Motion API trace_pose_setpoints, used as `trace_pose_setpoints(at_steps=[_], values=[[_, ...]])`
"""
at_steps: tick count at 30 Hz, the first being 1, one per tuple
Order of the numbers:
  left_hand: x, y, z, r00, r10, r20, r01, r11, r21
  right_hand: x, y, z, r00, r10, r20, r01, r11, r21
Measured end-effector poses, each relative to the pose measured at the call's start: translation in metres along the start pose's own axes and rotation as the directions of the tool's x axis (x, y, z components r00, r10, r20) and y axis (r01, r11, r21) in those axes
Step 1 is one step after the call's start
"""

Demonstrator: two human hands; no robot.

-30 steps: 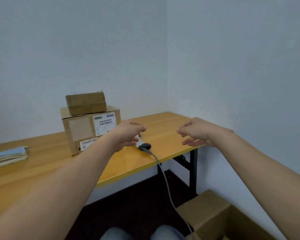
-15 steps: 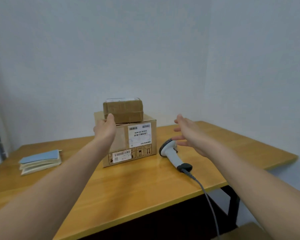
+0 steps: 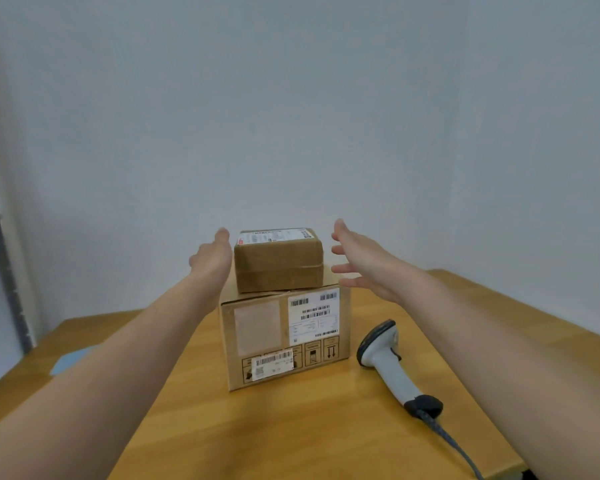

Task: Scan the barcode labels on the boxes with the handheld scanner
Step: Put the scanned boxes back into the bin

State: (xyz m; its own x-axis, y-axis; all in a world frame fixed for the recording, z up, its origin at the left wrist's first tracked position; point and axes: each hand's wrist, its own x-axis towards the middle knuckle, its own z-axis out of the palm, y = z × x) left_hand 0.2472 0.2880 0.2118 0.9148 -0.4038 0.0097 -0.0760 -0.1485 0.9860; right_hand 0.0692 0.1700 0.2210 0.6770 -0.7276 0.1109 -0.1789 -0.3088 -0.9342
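Head view: left hand (image 3: 211, 255), right hand (image 3: 355, 258) grip released, flanking taped cardboard parcel (image 3: 278, 260).

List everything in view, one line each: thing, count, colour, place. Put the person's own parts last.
Large brown cardboard box: 1, brown with white barcode labels on its front, middle of the table.
Small brown taped parcel: 1, brown with a white label on top, stacked on the large box.
Grey handheld barcode scanner: 1, light grey with a black head and black cable end, lying on the table right of the large box, untouched.
Grey scanner cable: 1, runs off the table's near right edge.
Wooden table: 1, orange-brown.
Blue flat item: 1, table's left side, partly hidden by the arm.
Left hand: 1, open, at the small parcel's left side; contact unclear.
Right hand: 1, open, fingers spread, just right of the parcel, apart from it.
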Motion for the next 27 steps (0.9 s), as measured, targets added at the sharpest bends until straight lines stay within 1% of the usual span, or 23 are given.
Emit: trace_pose_setpoints(at_steps=[4, 7, 9, 13, 19, 24, 27], values=[[0.011, -0.007, 0.002, 0.992, -0.030, 0.126, 0.040, 0.996, -0.076, 0.011, 0.001, 0.013, 0.999, 0.025, 0.048, -0.027, 0.999, 0.044], [0.011, -0.011, 0.002, 0.974, -0.022, 0.227, 0.050, 0.991, -0.120, 0.012, 0.003, 0.017, 0.998, 0.020, 0.065, -0.024, 0.998, 0.066], [0.010, -0.012, 0.002, 0.965, -0.014, 0.260, 0.050, 0.990, -0.133, 0.011, 0.004, 0.018, 0.998, 0.016, 0.065, -0.020, 0.998, 0.063], [-0.001, -0.009, 0.001, 0.961, -0.012, 0.276, 0.065, 0.981, -0.184, 0.006, 0.004, 0.013, 0.998, 0.010, 0.063, -0.012, 0.999, 0.031], [-0.018, 0.000, 0.000, 0.958, 0.010, 0.287, 0.050, 0.979, -0.200, -0.009, 0.000, -0.002, 0.999, 0.002, 0.037, -0.001, 1.000, -0.025], [-0.041, 0.006, 0.003, 0.956, 0.061, 0.288, -0.005, 0.981, -0.193, -0.024, 0.001, -0.018, 1.000, -0.001, -0.015, 0.001, 0.999, -0.041], [-0.055, 0.005, 0.011, 0.955, 0.094, 0.280, -0.038, 0.979, -0.200, -0.035, 0.006, -0.028, 0.998, 0.024, -0.056, -0.027, 0.998, -0.050]])
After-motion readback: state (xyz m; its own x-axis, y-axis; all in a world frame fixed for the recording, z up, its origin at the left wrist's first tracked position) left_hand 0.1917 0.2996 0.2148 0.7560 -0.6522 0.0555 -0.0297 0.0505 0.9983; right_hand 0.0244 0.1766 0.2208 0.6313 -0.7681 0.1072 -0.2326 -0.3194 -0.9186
